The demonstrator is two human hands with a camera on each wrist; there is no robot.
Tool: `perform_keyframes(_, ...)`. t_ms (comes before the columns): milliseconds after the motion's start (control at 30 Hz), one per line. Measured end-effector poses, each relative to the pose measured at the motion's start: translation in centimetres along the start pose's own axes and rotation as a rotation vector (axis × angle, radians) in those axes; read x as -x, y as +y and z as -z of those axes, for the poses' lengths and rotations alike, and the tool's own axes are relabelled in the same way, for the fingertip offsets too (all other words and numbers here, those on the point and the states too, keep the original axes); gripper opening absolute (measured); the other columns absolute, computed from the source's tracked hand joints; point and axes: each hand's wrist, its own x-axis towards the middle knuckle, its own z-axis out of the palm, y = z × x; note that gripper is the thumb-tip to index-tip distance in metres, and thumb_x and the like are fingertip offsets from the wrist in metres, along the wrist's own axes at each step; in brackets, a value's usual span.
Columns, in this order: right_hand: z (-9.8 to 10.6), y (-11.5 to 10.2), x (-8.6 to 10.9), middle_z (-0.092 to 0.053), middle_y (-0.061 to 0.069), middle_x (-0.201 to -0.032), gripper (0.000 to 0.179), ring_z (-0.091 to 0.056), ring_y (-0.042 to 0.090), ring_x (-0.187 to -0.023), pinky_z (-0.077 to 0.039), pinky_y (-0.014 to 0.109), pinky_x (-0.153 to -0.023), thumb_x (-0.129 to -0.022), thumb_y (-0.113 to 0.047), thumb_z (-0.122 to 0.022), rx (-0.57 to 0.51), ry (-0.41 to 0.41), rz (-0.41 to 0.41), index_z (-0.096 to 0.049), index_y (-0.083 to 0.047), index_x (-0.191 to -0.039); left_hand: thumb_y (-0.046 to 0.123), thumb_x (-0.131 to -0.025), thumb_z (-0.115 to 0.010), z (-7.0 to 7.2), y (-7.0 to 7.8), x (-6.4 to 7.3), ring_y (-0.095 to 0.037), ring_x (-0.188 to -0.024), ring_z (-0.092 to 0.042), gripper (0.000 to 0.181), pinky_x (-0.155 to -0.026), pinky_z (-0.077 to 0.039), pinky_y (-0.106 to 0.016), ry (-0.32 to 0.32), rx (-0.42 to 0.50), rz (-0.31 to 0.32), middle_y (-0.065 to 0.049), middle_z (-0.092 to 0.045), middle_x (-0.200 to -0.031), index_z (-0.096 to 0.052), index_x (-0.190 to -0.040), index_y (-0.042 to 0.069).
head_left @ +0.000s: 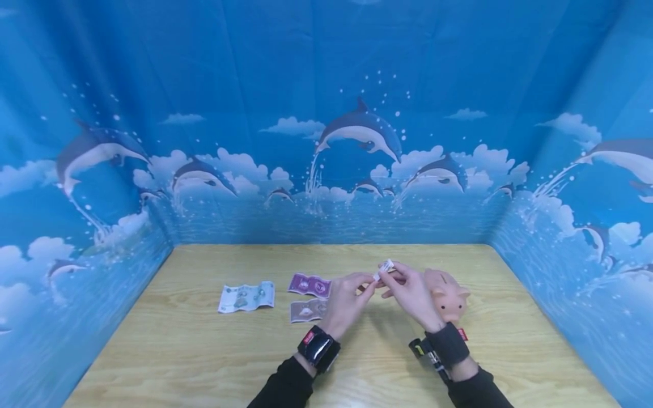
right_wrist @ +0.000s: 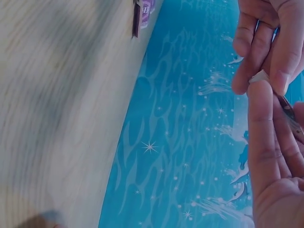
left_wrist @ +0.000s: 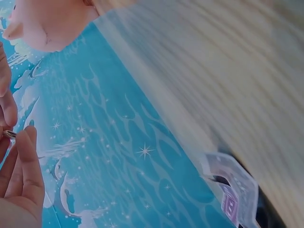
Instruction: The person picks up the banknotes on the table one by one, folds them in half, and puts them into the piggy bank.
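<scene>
A small folded banknote (head_left: 386,266) is held up over the table between both hands. My left hand (head_left: 347,300) pinches its near end between thumb and fingertips. From the other side my right hand (head_left: 412,296) grips the same note, thumb on top. In the right wrist view a pale corner of the banknote (right_wrist: 259,76) pokes out between the touching fingertips; the rest is mostly hidden by fingers. Just right of the right hand stands a pink piggy bank (head_left: 451,296), with a slot in its back.
Beside the left hand lie a purple banknote (head_left: 309,285) and a brownish banknote (head_left: 308,311), the latter partly covered by that hand. Farther left is a creased pale green banknote (head_left: 247,297). A blue dolphin-print curtain (head_left: 326,215) borders the wooden table (head_left: 204,362) behind and at the sides.
</scene>
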Motion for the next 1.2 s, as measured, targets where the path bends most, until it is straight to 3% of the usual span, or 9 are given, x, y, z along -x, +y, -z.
perform_keyframes(233,0.1,-0.1,-0.2,-0.071,0.020,-0.093,0.037,-0.070,0.014,-0.076,-0.061,0.033,-0.061,-0.096,-0.024,-0.064,0.014,0.046,-0.003,-0.062,0.001,-0.123,0.012,-0.090,-0.070,-0.7,0.4,-0.5,-0.012,-0.087,-0.072,0.010,-0.069,-0.054,-0.008,0.024,0.039,0.018,-0.006,-0.076,-0.099,-0.076,-0.097,0.009)
perform_keyframes(533,0.9,-0.2,-0.1,-0.068,0.023,-0.098,0.038,-0.069,0.025,-0.084,-0.062,0.036,-0.061,-0.097,-0.021,-0.062,-0.045,0.096,-0.033,-0.061,0.005,-0.125,0.012,-0.089,-0.071,-1.8,0.8,-1.2,-0.009,-0.083,-0.072,0.010,-0.067,-0.055,-0.011,0.038,0.062,0.018,-0.006,-0.077,-0.097,-0.077,-0.096,0.009)
perform_keyframes(633,1.5,-0.2,0.0,-0.069,0.023,-0.100,0.037,-0.069,0.021,-0.083,-0.062,0.036,-0.062,-0.097,-0.021,-0.062,-0.032,0.083,-0.041,-0.062,0.006,-0.124,0.011,-0.088,-0.072,-2.2,1.0,-1.4,-0.008,-0.081,-0.072,0.010,-0.066,-0.054,-0.009,0.042,0.056,0.006,-0.006,-0.077,-0.097,-0.077,-0.096,0.009)
perform_keyframes(833,2.9,-0.7,0.3,-0.071,0.021,-0.101,0.035,-0.071,0.016,-0.082,-0.061,0.033,-0.064,-0.096,-0.019,-0.062,0.053,0.060,-0.095,-0.061,0.005,-0.122,0.013,-0.087,-0.073,-3.2,1.4,-1.7,-0.007,-0.084,-0.072,0.009,-0.067,-0.052,-0.005,0.045,0.021,-0.027,-0.003,-0.077,-0.096,-0.077,-0.095,0.010)
perform_keyframes(967,3.7,-0.9,0.5,-0.074,0.015,-0.098,0.036,-0.072,0.017,-0.079,-0.061,0.032,-0.063,-0.097,-0.026,-0.062,0.185,0.066,-0.105,-0.064,0.001,-0.120,0.013,-0.087,-0.073,-4.0,1.7,-1.8,-0.007,-0.085,-0.072,0.009,-0.068,-0.051,-0.005,0.055,0.021,-0.042,-0.004,-0.077,-0.096,-0.076,-0.095,0.010)
perform_keyframes(1067,4.3,-0.9,0.6,-0.075,0.010,-0.094,0.034,-0.072,0.017,-0.079,-0.060,0.029,-0.065,-0.097,-0.029,-0.062,0.291,0.085,-0.084,-0.067,-0.002,-0.117,0.013,-0.088,-0.072,-4.4,2.0,-1.9,-0.006,-0.084,-0.072,0.009,-0.068,-0.051,-0.004,0.050,0.034,-0.044,-0.004,-0.076,-0.097,-0.076,-0.096,0.010)
perform_keyframes(1200,4.9,-0.9,0.7,-0.075,0.011,-0.092,0.029,-0.073,0.021,-0.082,-0.060,0.025,-0.069,-0.097,-0.021,-0.062,0.314,0.096,-0.036,-0.067,0.000,-0.116,0.015,-0.090,-0.071,-4.9,2.3,-2.1,-0.006,-0.086,-0.071,0.010,-0.070,-0.052,-0.005,0.039,0.022,-0.048,-0.002,-0.076,-0.099,-0.076,-0.098,0.011)
